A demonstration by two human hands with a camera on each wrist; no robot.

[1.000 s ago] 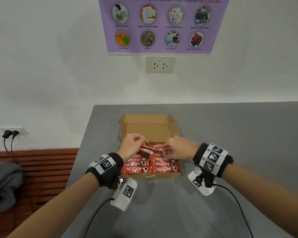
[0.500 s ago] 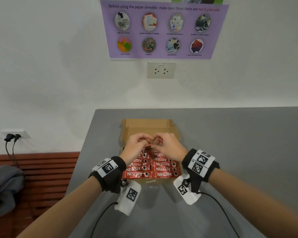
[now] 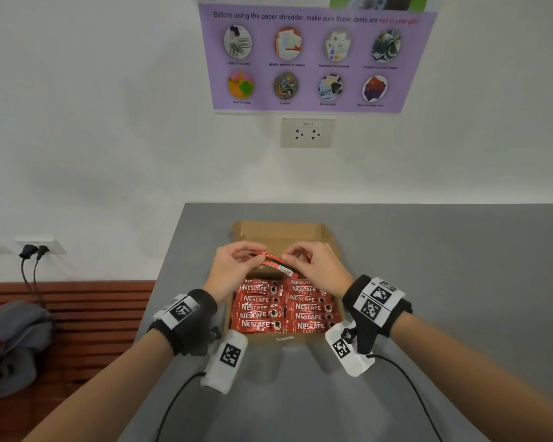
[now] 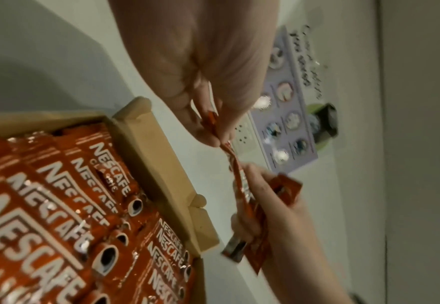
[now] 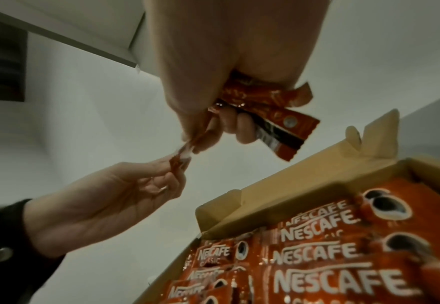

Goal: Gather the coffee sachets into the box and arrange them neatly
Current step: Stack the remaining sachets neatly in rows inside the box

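Pinching one end of a red Nescafé sachet (image 3: pixel 270 263) between thumb and fingertips, the left hand (image 3: pixel 233 266) has its other fingers loosely curled, while the right hand (image 3: pixel 316 266) pinches the same sachet further along and keeps a small bunch of further sachets (image 5: pixel 273 111) folded into its curled fingers, as the right wrist view shows. Both hands hover over the far, still bare part of the cardboard box (image 3: pixel 281 232), and the stretched sachet hangs in the air above the box, touching nothing else. These sticks look light, thin and limp; the foil twists between the two grips in the left wrist view, so they likely crumple easily and slide over one another. Taking each by its flat sealed ends, as is done here, seems the surest hold, since the middle bends. In the near part of the box two columns of packed sachets (image 3: pixel 281 307) lie flat, labels up, overlapping row on row. The box rests on a grey table (image 3: pixel 444 266) near its left edge, with its lid flap open toward the wall. On the wall above hang a socket (image 3: pixel 307 133) and a purple shredder poster (image 3: pixel 313 59).
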